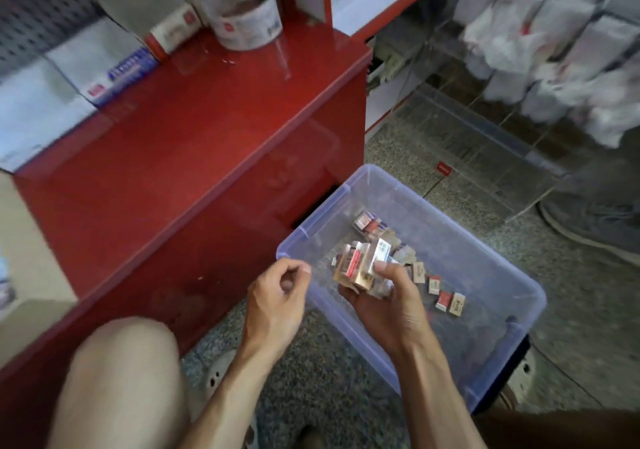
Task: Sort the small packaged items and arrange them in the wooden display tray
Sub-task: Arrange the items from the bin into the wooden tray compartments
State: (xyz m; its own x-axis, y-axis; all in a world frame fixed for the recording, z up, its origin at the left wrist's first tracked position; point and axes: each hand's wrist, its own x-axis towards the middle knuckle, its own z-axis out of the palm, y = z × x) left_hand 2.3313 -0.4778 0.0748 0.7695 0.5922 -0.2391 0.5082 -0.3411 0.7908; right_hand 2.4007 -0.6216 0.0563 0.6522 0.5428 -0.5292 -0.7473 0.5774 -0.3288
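My right hand (388, 296) grips a bunch of small packaged items (360, 263), red, tan and white, over a clear plastic bin (519, 285) on the floor. More small packets (446, 298) lie loose on the bin's bottom, and another cluster (369, 221) sits toward its far side. My left hand (280, 289) hovers at the bin's left rim with fingers curled and thumb against fingertips; nothing shows in it. No wooden display tray is in view.
A red counter (194, 129) runs along the left, with boxes (114, 64) and a jar (242, 15) on top. A clear acrylic rack (485, 143) stands behind the bin. My knee (128, 372) is at bottom left. Someone's shoe (595, 223) rests at the right.
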